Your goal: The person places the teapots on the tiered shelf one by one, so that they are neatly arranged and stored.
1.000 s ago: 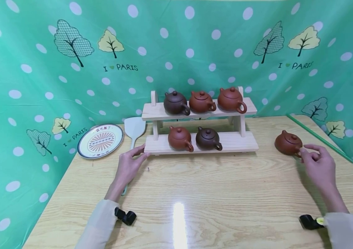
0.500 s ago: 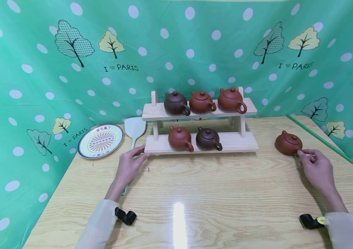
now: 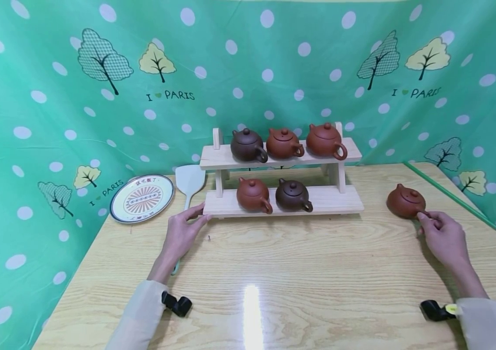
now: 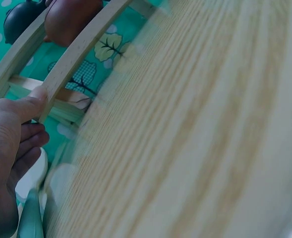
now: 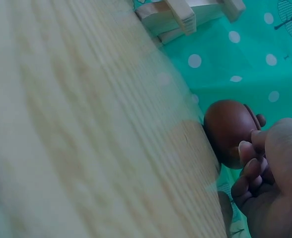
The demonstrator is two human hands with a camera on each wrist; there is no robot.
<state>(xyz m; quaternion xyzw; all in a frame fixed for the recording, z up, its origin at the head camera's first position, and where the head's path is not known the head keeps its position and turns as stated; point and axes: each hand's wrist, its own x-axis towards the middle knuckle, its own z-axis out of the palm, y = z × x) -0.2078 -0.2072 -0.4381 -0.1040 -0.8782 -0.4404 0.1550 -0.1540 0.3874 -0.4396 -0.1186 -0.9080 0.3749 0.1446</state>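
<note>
A reddish-brown teapot (image 3: pixel 405 201) sits on the table at the right. My right hand (image 3: pixel 445 237) pinches its handle, which the fingers mostly hide; the right wrist view shows the round teapot body (image 5: pixel 229 130) beside the curled fingers. At the centre back stands a two-tier wooden rack (image 3: pixel 335 200). My left hand (image 3: pixel 182 234) grips the left end of its lower shelf, the thumb against the front edge in the left wrist view. On the lower shelf are a reddish teapot (image 3: pixel 251 195) and a dark teapot (image 3: pixel 290 195).
The upper shelf bears a dark teapot (image 3: pixel 246 144), a reddish teapot (image 3: pixel 282 144) and a larger reddish one (image 3: pixel 324 140). A patterned plate (image 3: pixel 141 198) and a pale spatula (image 3: pixel 189 179) lie left of the rack. Along the right edge runs a green stick (image 3: pixel 451 195).
My right fingers have closed in on the teapot's handle, the hand shifting slightly left and down. The teapot, the rack and my left hand have stayed in place.
</note>
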